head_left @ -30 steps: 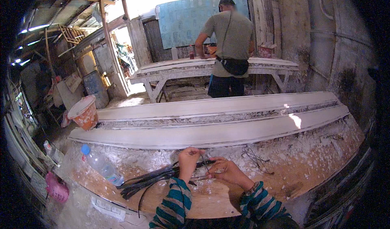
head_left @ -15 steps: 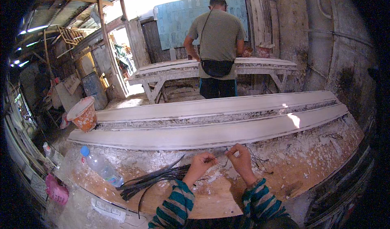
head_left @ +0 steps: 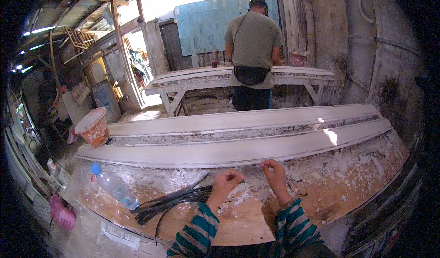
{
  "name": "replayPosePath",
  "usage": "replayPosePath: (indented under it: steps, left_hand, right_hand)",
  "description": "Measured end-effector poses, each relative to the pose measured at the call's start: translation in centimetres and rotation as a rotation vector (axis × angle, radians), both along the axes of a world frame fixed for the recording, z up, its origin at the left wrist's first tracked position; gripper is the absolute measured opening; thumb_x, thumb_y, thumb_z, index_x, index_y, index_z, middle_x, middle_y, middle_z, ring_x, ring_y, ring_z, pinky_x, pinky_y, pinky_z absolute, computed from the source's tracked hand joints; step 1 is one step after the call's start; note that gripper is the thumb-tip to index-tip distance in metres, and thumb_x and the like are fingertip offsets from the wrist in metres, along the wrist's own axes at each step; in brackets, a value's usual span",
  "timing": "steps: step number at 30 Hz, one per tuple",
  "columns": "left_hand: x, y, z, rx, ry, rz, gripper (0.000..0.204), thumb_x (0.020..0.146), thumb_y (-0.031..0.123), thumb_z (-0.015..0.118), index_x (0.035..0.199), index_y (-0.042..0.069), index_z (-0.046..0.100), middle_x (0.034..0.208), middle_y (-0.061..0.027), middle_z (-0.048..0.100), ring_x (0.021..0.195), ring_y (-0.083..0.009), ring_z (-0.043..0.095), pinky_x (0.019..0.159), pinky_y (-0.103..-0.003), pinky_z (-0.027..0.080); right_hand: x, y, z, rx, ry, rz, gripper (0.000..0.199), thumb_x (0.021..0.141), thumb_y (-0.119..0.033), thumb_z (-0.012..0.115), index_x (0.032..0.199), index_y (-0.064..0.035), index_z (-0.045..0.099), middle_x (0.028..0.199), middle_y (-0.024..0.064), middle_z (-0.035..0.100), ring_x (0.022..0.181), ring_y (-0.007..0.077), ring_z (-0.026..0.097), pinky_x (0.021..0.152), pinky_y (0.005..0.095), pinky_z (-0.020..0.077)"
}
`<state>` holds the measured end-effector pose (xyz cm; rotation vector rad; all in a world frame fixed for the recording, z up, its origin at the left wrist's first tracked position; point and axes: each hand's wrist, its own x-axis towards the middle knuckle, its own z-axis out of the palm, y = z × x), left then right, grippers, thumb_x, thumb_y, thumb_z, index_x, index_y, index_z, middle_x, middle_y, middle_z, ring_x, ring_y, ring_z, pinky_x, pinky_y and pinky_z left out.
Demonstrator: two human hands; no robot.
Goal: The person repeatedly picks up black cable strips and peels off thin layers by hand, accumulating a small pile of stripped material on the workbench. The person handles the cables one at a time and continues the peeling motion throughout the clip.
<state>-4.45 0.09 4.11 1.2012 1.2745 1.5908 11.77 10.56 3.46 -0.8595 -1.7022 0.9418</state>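
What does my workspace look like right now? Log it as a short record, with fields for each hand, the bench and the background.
Left hand: fingers drawn together; any held item too small to tell
Right hand: fingers drawn together, apart from left hand; hold unclear
Beside left hand: black strips, bundled on the wooden bench
Bench, left side: clear bottle with blue cap; orange bucket
Beyond hands: two long white pieces
Background: another person, back turned, at a second table
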Motion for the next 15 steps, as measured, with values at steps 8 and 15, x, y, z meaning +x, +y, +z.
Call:
replayPosePath:
  steps: [8, 15]
  left_hand:
    - [-3.1, 0.8, -0.7, 0.128, 0.238, 0.64, 0.008, 0.072, 0.005, 0.067, 0.071, 0.001, 0.06, 0.065, -0.0011, 0.057, 0.058, -0.0078, 0.049, 0.052, -0.022, 0.04]
    - [-2.1, 0.9, -1.1, 0.178, 0.43, 0.64, 0.008, 0.071, 0.009, 0.066, 0.071, 0.002, 0.062, 0.067, -0.0074, 0.059, 0.058, -0.0154, 0.053, 0.052, -0.027, 0.042]
  right_hand:
    - [-1.3, -3.1, 0.0, -0.292, -0.013, 0.768, 0.012, 0.079, -0.016, 0.062, 0.083, -0.0053, 0.063, 0.083, 0.005, 0.06, 0.077, 0.014, 0.055, 0.073, 0.0282, 0.0442]
    - [-1.9, -5.3, 0.8, 0.018, -0.092, 0.844, 0.009, 0.074, -0.011, 0.066, 0.082, -0.0083, 0.065, 0.094, 0.0089, 0.056, 0.093, 0.021, 0.052, 0.083, 0.032, 0.0412]
